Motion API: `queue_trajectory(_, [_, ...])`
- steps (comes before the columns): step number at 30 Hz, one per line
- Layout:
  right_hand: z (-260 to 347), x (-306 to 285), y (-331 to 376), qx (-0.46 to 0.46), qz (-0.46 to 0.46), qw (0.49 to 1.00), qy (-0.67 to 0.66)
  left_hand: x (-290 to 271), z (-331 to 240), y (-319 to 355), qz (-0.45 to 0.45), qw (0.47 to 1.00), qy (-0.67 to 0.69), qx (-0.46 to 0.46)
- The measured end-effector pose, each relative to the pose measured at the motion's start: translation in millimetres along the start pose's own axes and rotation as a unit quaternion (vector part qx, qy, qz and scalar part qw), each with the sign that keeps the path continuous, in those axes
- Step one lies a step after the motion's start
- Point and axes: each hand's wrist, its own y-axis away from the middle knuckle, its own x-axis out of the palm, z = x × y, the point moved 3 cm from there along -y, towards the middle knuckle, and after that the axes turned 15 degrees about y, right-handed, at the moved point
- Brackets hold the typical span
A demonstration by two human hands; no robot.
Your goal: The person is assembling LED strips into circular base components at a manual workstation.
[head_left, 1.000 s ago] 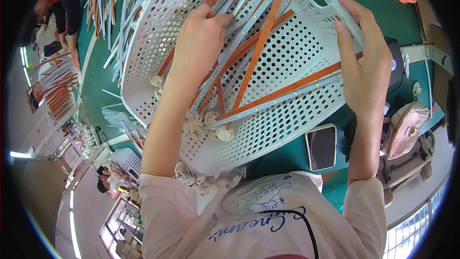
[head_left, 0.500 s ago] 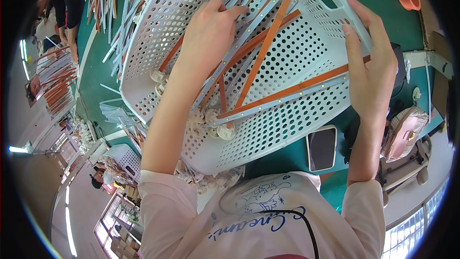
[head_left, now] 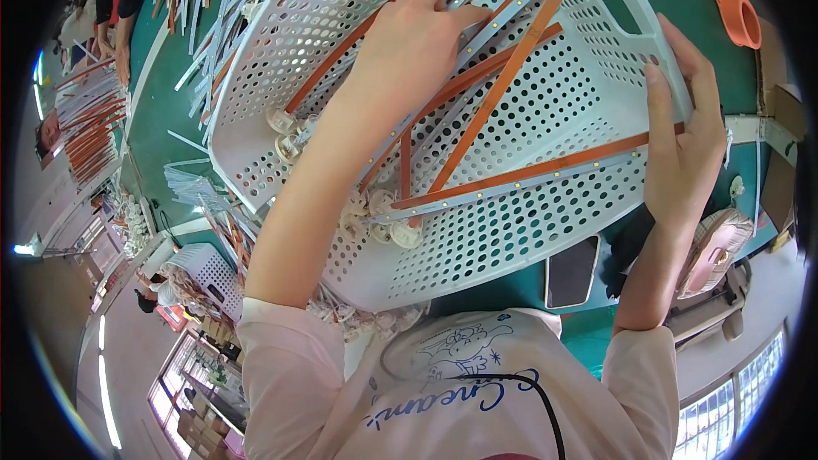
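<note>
I have both hands at a big white basket [head_left: 243, 158] full of little holes. My right hand [head_left: 686, 132] grips the basket's right rim, just below its handle hole, with my thumb on the inner side and my other fingers around the outside. My left hand [head_left: 409, 43] is inside the basket, low over the strips, with its fingers bent. I can't tell if they pinch a strip, because the back of my hand hides them. Orange strips [head_left: 503, 81] and pale strips [head_left: 537, 178] lie criss-cross in the basket, and the pale ones have tiny yellow squares on them. White round bits [head_left: 407, 234] sit at the strip ends, in the part of the basket nearest me. A messy pile of strips [head_left: 247, 13] lies on the green table [head_left: 158, 89], left of the basket. A phone [head_left: 571, 274] with a dark screen is just below the basket's near edge, partly under it. An orange tape holder [head_left: 740, 19] is right of the basket's far end, and a pink purse [head_left: 716, 251] is right of its near end. Far left of the basket, I see another person's hand [head_left: 123, 61].
</note>
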Motion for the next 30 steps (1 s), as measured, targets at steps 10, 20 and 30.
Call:
queue_trajectory(10, [0.5, -0.2, 1.0, 0.015, 0.009, 1.000, -0.004, 2.7, -2.4, 0.8, -0.013, 0.999, -0.027, 0.037])
queue_trajectory(20, [-2.7, 1.3, 0.6, -0.017, 0.000, 1.000, -0.010, 2.5, -7.9, -0.9, -0.041, 0.999, 0.008, 0.016])
queue_trajectory(30, [-4.5, 0.7, -0.1, -0.015, -0.001, 1.000, 0.001, 16.3, -6.0, -7.1, -0.047, 0.999, 0.013, -0.001])
